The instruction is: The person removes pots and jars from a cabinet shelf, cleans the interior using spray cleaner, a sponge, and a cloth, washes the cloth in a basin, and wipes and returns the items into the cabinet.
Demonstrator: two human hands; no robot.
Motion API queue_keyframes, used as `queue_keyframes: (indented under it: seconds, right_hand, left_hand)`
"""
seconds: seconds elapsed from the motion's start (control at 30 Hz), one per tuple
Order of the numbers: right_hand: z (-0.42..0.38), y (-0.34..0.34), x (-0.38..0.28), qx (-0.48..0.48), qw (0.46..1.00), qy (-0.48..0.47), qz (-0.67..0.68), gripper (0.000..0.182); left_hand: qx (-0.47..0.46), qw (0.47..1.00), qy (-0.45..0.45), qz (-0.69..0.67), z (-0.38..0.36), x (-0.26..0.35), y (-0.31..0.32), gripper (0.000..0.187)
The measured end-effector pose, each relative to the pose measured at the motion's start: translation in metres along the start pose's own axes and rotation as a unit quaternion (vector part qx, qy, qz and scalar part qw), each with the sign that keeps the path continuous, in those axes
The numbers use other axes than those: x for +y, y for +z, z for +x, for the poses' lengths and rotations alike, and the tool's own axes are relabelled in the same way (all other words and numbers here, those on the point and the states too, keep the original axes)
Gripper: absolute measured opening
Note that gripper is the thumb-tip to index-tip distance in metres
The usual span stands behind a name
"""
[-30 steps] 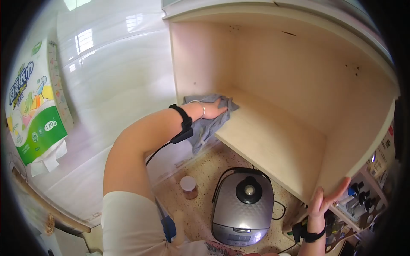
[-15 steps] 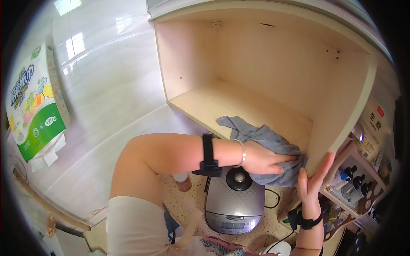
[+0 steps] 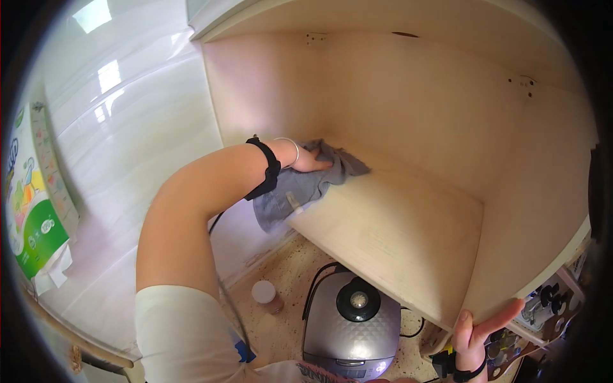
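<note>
A grey cloth (image 3: pixel 290 191) lies bunched over the left part of the cabinet's bottom board (image 3: pixel 396 230), and part of it hangs past the front edge. My left hand (image 3: pixel 311 161) is closed on the cloth and presses it near the back left corner of the board. At the lower right, my right hand (image 3: pixel 476 335) grips the front edge of the cabinet's right side panel (image 3: pixel 533 236), thumb on the near side and fingers stretched along the outside. Both wrists wear black straps, and the left also has a light bangle.
Below the cabinet stand a silver rice cooker (image 3: pixel 351 325) and a small jar with a pale lid (image 3: pixel 265 293). A kitchen-paper pack (image 3: pixel 38 210) hangs on the left wall. Bottles in a rack (image 3: pixel 549 306) stand at the right, beside the cabinet.
My left hand has moved the cloth from the board's front right corner to its left side, further in. My right hand stays at the side panel's edge. The view has shifted closer to the cabinet.
</note>
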State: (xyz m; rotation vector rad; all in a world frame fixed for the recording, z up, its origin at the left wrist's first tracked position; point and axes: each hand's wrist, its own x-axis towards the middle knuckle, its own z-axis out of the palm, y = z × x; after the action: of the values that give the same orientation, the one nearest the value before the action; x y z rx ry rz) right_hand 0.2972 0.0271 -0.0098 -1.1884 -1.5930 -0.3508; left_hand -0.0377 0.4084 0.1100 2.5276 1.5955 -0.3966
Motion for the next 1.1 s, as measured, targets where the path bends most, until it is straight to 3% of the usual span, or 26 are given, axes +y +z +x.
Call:
queue_keyframes:
  seconds: [0.03, 0.27, 0.43, 0.53, 0.6, 0.63, 0.7, 0.77, 0.83, 0.93, 1.03, 1.1]
  right_hand:
    - [-0.009, -0.003, 0.003, 0.013, 0.998, 0.060, -0.009, 0.090]
    - [-0.025, -0.013, 0.023, -0.028, 0.996, -0.007, 0.089, 0.095]
    - [-0.023, -0.004, 0.023, -0.025, 0.996, -0.039, 0.081, 0.098]
    - [0.016, 0.001, -0.008, -0.072, 0.989, -0.105, 0.075, 0.097]
    - [0.031, 0.007, -0.004, -0.093, 0.967, -0.198, 0.131, 0.097]
    - [0.030, 0.009, -0.002, -0.092, 0.965, -0.195, 0.149, 0.097]
    - [0.028, 0.008, -0.005, -0.093, 0.968, -0.184, 0.141, 0.096]
    - [0.031, 0.007, -0.009, -0.085, 0.978, -0.172, 0.087, 0.096]
    - [0.025, 0.004, -0.005, -0.071, 0.985, -0.152, 0.039, 0.095]
    - [0.030, 0.002, -0.010, -0.058, 0.986, -0.154, -0.003, 0.094]
    - [0.038, 0.003, -0.012, -0.055, 0.982, -0.183, -0.007, 0.094]
    - [0.039, 0.003, -0.013, -0.051, 0.981, -0.185, -0.010, 0.094]
  left_hand:
    - [-0.027, 0.999, -0.043, -0.017, 0.003, 0.002, -0.009, 0.093]
    - [-0.049, 0.994, -0.044, 0.088, 0.043, -0.006, -0.032, 0.091]
    - [0.003, 0.995, -0.086, 0.053, 0.082, 0.015, -0.036, 0.079]
    - [0.048, 0.997, -0.052, -0.014, 0.105, 0.017, -0.017, 0.079]
    - [0.022, 0.995, 0.064, 0.069, 0.092, 0.044, -0.021, 0.063]
    - [0.005, 0.987, 0.120, 0.103, 0.088, 0.058, -0.017, 0.057]
    - [-0.003, 0.977, 0.203, 0.069, 0.082, 0.095, -0.005, 0.060]
    - [-0.014, 0.970, 0.239, -0.031, 0.015, 0.169, -0.010, 0.064]
    - [-0.009, 0.939, 0.343, 0.000, -0.007, 0.214, -0.006, 0.068]
    - [-0.006, 0.917, 0.397, 0.050, -0.011, 0.250, -0.012, 0.065]
    - [-0.033, 0.859, 0.484, 0.164, 0.032, 0.266, -0.016, 0.062]
    - [-0.005, 0.884, 0.444, 0.146, 0.027, 0.279, -0.024, 0.059]
